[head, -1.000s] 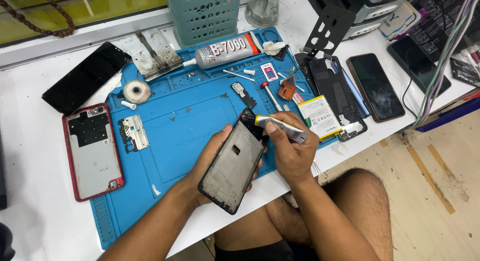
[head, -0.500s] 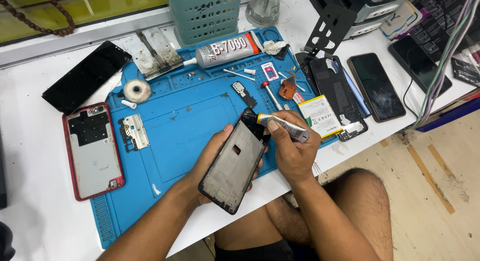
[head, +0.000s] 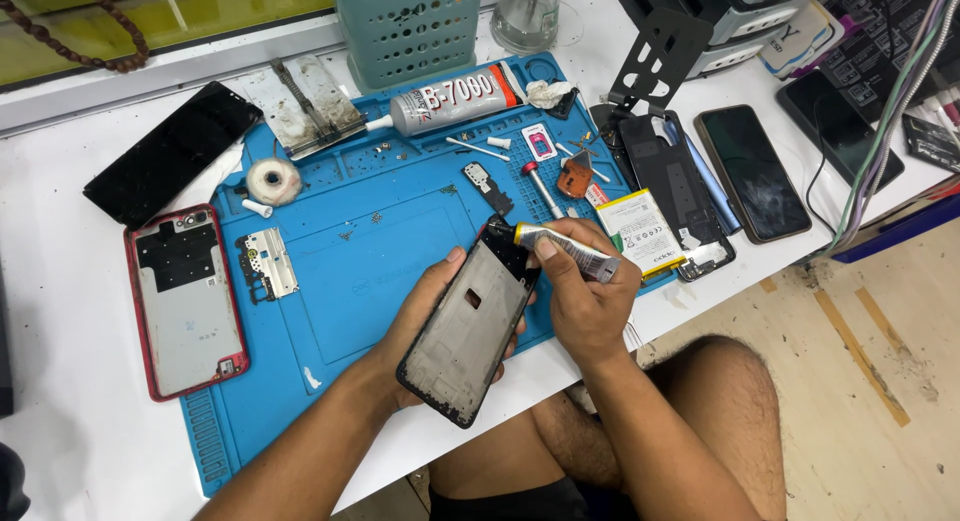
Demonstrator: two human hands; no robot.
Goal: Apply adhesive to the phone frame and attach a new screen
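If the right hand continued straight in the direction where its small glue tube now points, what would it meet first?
The right hand aims its small tube up and left, tip at the top edge of the phone frame in the left hand. That frame comes first; beyond it, probably the blue mat, though depth is unclear.

Bare arms, dark shorts [head: 520, 501]

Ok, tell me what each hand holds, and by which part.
The left hand holds the phone frame from beneath, gripping its long edges. The right hand holds the small glue tube by its crimped rear end, nozzle at the frame's top corner.
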